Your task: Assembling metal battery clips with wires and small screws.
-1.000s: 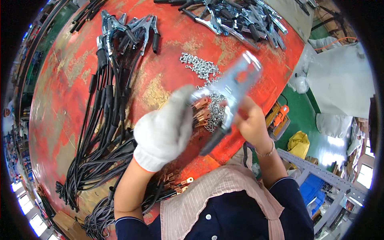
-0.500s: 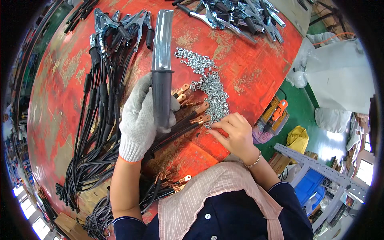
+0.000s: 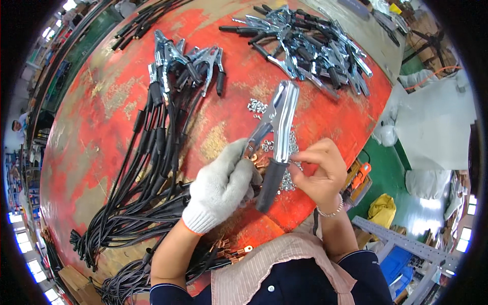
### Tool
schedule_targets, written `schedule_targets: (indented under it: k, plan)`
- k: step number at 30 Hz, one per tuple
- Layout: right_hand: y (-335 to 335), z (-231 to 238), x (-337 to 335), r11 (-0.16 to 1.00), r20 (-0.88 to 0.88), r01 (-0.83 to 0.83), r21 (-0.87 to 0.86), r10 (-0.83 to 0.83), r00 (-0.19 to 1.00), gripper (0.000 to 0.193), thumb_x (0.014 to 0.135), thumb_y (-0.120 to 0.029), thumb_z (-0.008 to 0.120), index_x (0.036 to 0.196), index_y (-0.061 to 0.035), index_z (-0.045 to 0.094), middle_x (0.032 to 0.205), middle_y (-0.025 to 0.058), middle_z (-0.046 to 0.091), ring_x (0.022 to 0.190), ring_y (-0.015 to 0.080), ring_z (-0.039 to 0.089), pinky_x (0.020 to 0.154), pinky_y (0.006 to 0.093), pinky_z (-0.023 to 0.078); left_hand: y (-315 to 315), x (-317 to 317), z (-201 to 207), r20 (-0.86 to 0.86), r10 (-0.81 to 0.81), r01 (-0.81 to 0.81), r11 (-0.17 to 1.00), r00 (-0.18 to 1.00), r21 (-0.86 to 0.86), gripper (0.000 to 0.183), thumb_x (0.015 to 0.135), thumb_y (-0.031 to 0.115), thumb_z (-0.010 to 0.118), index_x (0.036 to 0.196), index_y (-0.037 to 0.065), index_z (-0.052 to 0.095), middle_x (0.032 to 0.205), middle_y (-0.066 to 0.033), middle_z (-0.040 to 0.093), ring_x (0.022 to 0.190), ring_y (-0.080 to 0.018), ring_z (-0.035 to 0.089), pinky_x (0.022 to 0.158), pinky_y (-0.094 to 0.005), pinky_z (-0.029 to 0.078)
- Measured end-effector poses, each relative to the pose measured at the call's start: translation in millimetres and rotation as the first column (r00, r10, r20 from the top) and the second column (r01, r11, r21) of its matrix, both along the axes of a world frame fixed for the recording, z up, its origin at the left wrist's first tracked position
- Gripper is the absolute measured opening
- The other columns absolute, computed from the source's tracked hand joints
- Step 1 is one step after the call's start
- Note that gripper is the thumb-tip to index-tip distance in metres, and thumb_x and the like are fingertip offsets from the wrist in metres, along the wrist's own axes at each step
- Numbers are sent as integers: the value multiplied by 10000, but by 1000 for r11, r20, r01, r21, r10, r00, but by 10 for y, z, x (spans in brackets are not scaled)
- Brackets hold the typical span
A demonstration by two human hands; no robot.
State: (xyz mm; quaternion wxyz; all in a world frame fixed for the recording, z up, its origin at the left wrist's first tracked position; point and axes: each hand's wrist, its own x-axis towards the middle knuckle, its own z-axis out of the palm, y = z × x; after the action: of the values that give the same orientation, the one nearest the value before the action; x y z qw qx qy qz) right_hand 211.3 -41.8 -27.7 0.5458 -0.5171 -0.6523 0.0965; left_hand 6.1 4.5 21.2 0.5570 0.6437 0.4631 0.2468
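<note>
My left hand (image 3: 221, 180), in a white knit glove, grips a metal spring clamp (image 3: 285, 127) with a black handle sleeve (image 3: 272, 187). The clamp stands tilted, jaws up and away from me. A copper-coloured piece shows between its arm and the glove. My bare right hand (image 3: 325, 165) meets the clamp's right side, thumb and fingertips drawn together at the top of the sleeve. Whatever they pinch is too small to make out. Loose nuts (image 3: 288, 183) lie behind the clamp, and small screws (image 3: 257, 106) lie farther off. Copper cable lugs (image 3: 258, 165) show partly beside the glove.
Clamps with black cables (image 3: 162, 137) spread over the left of the red table (image 3: 117, 81). More clamps (image 3: 315, 48) are heaped at the far right. Other cables with copper lugs (image 3: 247, 249) lie by my apron. A grey metal frame (image 3: 406, 239) stands at the right.
My left hand has moved right with the clamp and turned it, so both its arms show. My right hand has risen from the nuts to the clamp.
</note>
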Motion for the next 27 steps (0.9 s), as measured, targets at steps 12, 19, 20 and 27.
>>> schedule_targets:
  k: [12,19,20,27]
  plan:
    - [367,45,-344,990,132,-74,118,58,990,254,623,-52,840,853,-85,737,853,87,596,721,218,606,611,316,474,-15,-57,-133,-27,21,-19,995,999,100,338,965,152,504,1290,56,508,771,-102,671,643,-162,663,602,-304,523]
    - [368,52,-334,989,128,-68,129,52,990,246,616,-57,836,838,-90,737,820,84,589,706,218,601,594,318,475,-5,-37,-152,-38,22,-17,990,999,137,325,963,154,509,1268,44,530,744,-103,668,623,-161,666,586,-298,521]
    - [357,55,-330,991,127,-59,120,43,991,248,617,-59,836,842,-92,737,815,84,589,703,219,600,591,318,475,-19,-25,-83,-47,23,-19,995,999,95,326,961,151,512,1267,40,531,731,-101,666,606,-154,659,577,-295,519]
    - [392,32,-348,987,117,-70,146,53,992,264,641,-132,834,884,-132,730,742,31,556,605,214,520,529,337,410,-24,-20,-100,-41,45,-35,977,998,212,343,945,132,534,1270,20,532,752,-117,670,642,-169,665,612,-309,526]
